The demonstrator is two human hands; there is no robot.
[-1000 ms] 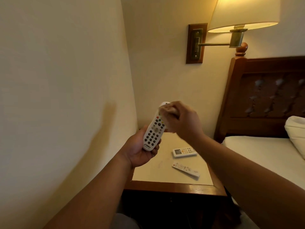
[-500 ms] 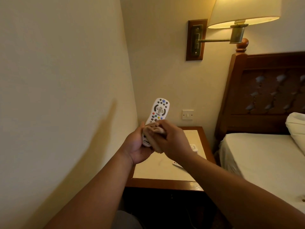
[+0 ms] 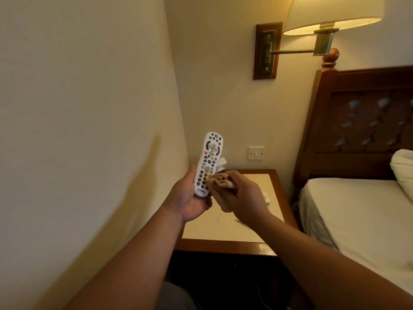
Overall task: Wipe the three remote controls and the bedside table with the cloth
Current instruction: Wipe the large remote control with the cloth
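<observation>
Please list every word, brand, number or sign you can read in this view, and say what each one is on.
"JOSEN": brand as best it reads, slightly blurred, at the lower end of the white remote held in the left hand.
Small line under the brand: too small to read.
Button markings on that remote: too small to read.
Wall switch: no legible marking.

Both your forearms are bare right up to the frame's lower edge: no sleeves, no watch, no bands or rings on view. Your left hand (image 3: 190, 199) and right hand (image 3: 242, 198) wear no gloves. A patch of grey clothing (image 3: 176, 297) shows low between your arms.
</observation>
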